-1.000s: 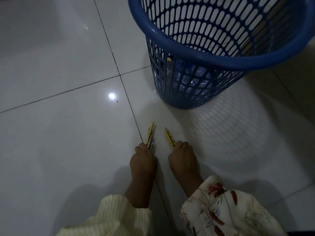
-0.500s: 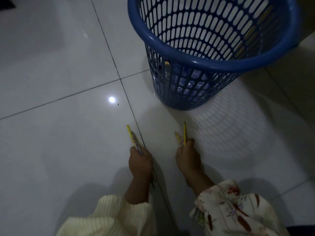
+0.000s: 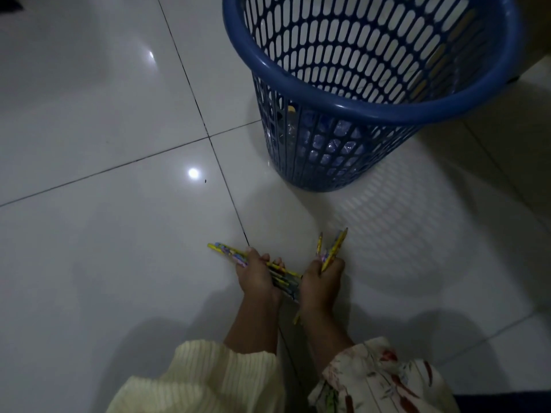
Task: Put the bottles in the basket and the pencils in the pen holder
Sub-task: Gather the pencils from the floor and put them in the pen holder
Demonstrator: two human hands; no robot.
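Note:
My left hand (image 3: 258, 277) is closed around a bunch of yellow patterned pencils (image 3: 228, 253) that stick out to the left and cross toward my right wrist. My right hand (image 3: 320, 283) grips another few yellow pencils (image 3: 334, 248), tips pointing up and away. Both hands hover close together just above the white tiled floor. The blue slotted plastic basket (image 3: 328, 84) stands upright beyond the hands at the upper right. Clear plastic bottles (image 3: 325, 138) show through its lower wall. No pen holder is in view.
Glossy white floor tiles (image 3: 104, 248) with dark grout lines spread to the left and front. A lamp reflection glares on the tile left of the basket. Cream and floral sleeves cover my forearms at the bottom edge.
Both hands lifted their pencils off the floor and came together. The left bunch has swung to lie sideways, pointing left. The right bunch now tilts to the upper right.

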